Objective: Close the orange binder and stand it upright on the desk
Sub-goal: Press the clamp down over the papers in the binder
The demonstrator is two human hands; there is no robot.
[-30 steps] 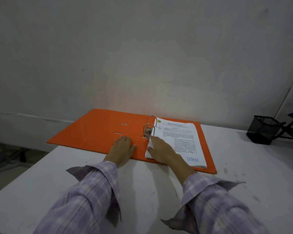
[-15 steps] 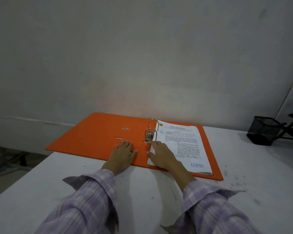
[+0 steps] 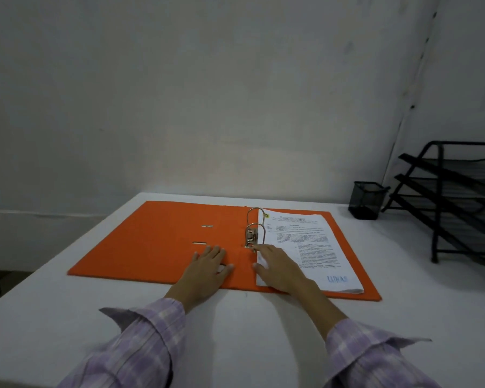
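The orange binder point(image 3: 157, 242) lies flat and wide open on the white desk point(image 3: 235, 337). Its metal ring mechanism point(image 3: 253, 231) stands at the spine, rings closed over a stack of printed papers point(image 3: 305, 247) on the right half. My left hand point(image 3: 207, 271) rests palm down, fingers apart, on the left cover near the spine. My right hand point(image 3: 280, 270) lies flat on the lower left of the papers, its fingertip touching the base of the ring mechanism. Neither hand grips anything.
A black mesh pen cup point(image 3: 367, 200) stands at the back right of the desk. A black tiered wire letter tray point(image 3: 454, 203) sits at the far right. A white wall rises right behind the desk. The desk's left edge drops off beside the binder.
The view has swung right and up, bringing the letter tray into sight. Both hands stay flat on the binder; my right fingertip has slid up to the ring mechanism's base.
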